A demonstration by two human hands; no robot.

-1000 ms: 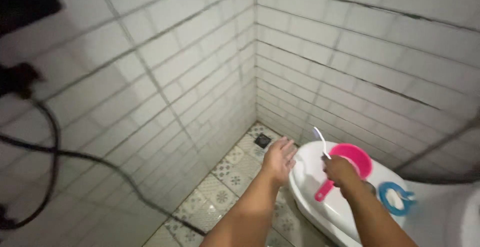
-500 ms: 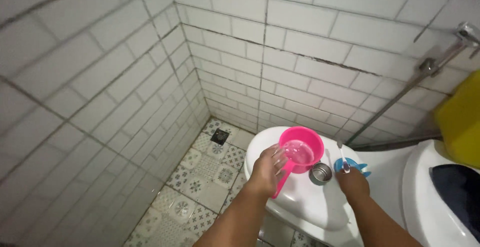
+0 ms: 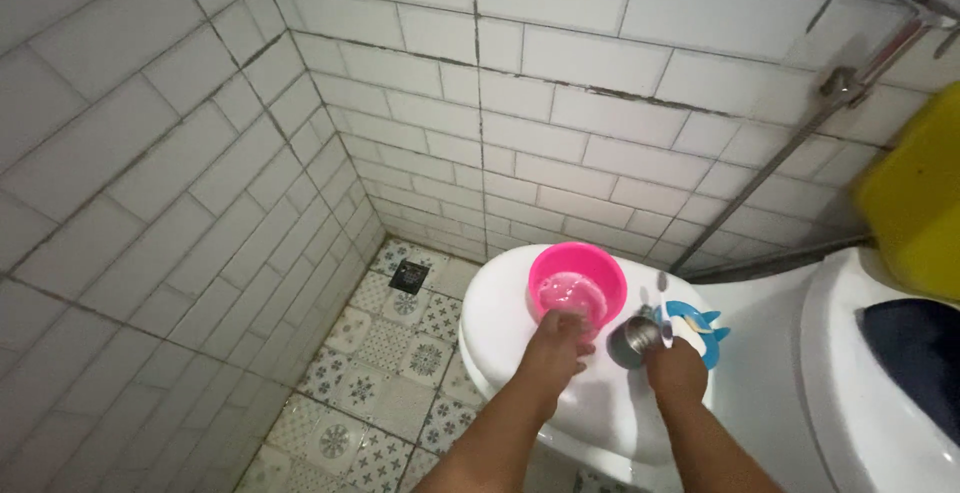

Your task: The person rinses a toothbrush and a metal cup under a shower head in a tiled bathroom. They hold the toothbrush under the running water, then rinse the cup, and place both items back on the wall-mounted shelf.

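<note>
A pink water dipper [image 3: 578,278] with water in it stands on a white rounded lid [image 3: 497,325]. My left hand [image 3: 560,350] closes on the dipper's near side, hiding its handle. My right hand [image 3: 676,370] holds a toothbrush [image 3: 662,295] upright, its head pointing up. A small steel cup [image 3: 628,340] stands between my hands, touching my right hand's fingers. Just behind my right hand lies a blue fish-shaped plastic piece [image 3: 697,325].
White tiled walls meet in a corner behind the lid. Below left is a patterned tile floor with a dark drain [image 3: 409,275]. A metal pipe [image 3: 790,153] runs down the right wall. A yellow container [image 3: 915,193] and a dark cloth [image 3: 915,348] on a white fixture lie at the right.
The view swung right and down. My left hand came down onto the pink dipper and closed on it. My right hand with the toothbrush moved beside the steel cup.
</note>
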